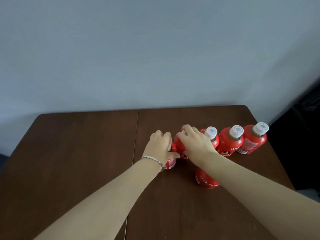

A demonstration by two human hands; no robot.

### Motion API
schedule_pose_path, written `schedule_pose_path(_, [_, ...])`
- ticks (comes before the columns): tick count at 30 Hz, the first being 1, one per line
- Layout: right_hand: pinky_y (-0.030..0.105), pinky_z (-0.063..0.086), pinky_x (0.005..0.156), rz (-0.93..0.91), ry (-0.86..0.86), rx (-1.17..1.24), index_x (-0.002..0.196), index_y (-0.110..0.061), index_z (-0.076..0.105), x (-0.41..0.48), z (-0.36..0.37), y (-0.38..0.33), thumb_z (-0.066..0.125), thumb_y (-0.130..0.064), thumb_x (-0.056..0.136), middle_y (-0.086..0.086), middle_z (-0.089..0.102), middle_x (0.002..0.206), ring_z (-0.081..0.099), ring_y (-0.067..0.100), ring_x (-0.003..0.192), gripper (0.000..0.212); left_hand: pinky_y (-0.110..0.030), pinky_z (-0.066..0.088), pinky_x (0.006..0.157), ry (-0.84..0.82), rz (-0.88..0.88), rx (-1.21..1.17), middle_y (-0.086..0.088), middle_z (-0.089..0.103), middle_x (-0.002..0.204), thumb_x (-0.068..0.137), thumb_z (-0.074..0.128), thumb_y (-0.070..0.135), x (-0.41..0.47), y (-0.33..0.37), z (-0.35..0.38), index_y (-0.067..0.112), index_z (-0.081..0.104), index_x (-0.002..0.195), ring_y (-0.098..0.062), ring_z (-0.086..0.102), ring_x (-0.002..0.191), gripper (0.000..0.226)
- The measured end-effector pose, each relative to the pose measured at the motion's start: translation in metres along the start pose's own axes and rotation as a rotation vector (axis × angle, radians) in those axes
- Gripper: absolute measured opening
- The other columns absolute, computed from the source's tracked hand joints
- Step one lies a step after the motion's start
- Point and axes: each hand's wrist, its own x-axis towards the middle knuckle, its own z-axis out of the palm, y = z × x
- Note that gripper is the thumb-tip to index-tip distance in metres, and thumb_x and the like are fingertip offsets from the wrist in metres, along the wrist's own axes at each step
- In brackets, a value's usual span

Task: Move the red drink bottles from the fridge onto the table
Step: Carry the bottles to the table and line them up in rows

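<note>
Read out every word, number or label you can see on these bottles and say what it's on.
No text reads clearly enough to quote.
Rightmost bottle: white print and a barcode, blurred.
Front bottle: white characters, blurred.
Leftmost bottle: white panel, too small.
Second bottle from left: nothing legible shows.
Uncovered caps: square code marks, unreadable.

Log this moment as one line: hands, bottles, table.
left hand: grips leftmost bottle by top | right hand: grips second bottle by top | beyond: row of three bottles | nearer: sixth bottle under right forearm | surface: table
</note>
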Motion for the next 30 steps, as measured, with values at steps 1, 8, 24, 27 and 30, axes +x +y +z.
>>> schedule_pose_path(1, [0.027,0.04,0.076,0.032,0.016,-0.004,0.123,-0.016,0.047,0.003,0.001,0.0,0.063,-0.011,0.082,0.006,0.036,0.133,0.041,0.023,0.117,0.045,-0.027,0.037,0.072,0.002,0.004,-0.006,-0.001,0.038,0.091,0.068,0.076,0.035,0.005,0.001,0.0,0.015,0.043,0.084,-0.019,0.038,0.094,0.042])
schedule_pose_path(8, [0.034,0.036,0.097,0.154,0.063,0.135,0.141,-0.021,0.03,0.011,-0.003,0.004,0.062,-0.016,0.084,0.009,0.041,0.136,0.04,0.028,0.123,0.066,-0.027,0.037,0.075,0.016,0.004,-0.05,-0.003,0.04,0.094,0.067,0.079,0.032,0.028,-0.006,-0.007,0.012,0.05,0.091,-0.019,0.037,0.097,0.042])
schedule_pose_path(24, [0.032,0.053,0.082,0.402,-0.269,0.364,0.124,-0.029,0.039,-0.076,0.007,0.038,0.073,-0.052,0.067,-0.002,0.051,0.116,0.057,0.02,0.103,0.07,-0.038,0.045,0.075,0.091,-0.087,-0.036,-0.007,0.047,0.102,0.073,0.069,0.015,0.025,-0.004,-0.011,0.012,0.042,0.106,-0.031,0.051,0.096,0.043])
schedule_pose_path(27, [0.03,0.051,0.079,0.399,-0.233,0.377,0.121,-0.028,0.042,-0.077,0.01,0.038,0.073,-0.052,0.067,-0.003,0.052,0.11,0.056,0.019,0.099,0.067,-0.036,0.045,0.075,0.067,-0.033,-0.073,-0.002,0.045,0.099,0.07,0.072,0.015,0.031,-0.008,-0.011,0.014,0.044,0.105,-0.028,0.051,0.094,0.045])
schedule_pose_path(30, [0.028,0.049,0.08,0.396,-0.17,0.411,0.122,-0.031,0.044,-0.076,0.014,0.031,0.073,-0.054,0.066,-0.004,0.054,0.113,0.057,0.018,0.101,0.068,-0.035,0.046,0.071,0.049,-0.006,-0.083,-0.002,0.05,0.096,0.068,0.073,0.02,0.035,-0.014,-0.014,0.018,0.044,0.098,-0.026,0.054,0.086,0.042])
